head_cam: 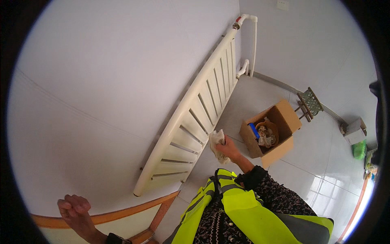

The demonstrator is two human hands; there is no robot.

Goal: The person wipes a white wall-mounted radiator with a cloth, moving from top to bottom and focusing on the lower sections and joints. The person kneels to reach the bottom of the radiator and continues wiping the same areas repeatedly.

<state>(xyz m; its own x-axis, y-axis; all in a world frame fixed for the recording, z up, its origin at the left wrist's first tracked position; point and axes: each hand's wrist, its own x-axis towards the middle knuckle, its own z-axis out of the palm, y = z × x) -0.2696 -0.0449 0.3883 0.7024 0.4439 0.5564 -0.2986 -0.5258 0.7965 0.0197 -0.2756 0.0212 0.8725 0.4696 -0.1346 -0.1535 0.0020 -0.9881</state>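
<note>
A white wall radiator [195, 109] runs along the wall in front of me, its slatted panel facing the floor side. My right hand [227, 148] grips a crumpled, off-white cloth [218, 145] just beside the radiator's lower edge; whether they touch, I cannot tell. At the lower left, my left hand [74, 209] is raised near the wall with curled fingers and nothing visible in it. It is apart from the radiator, above a wooden frame with orange-brown edges [122, 212].
An open cardboard box [251, 146] holding a basket and a blue item stands right of the cloth. Behind it is a small folding stool [310, 102]. White pipes [254, 45] rise in the corner. A white box [355, 132] and a green bag [359, 150] lie at the far right.
</note>
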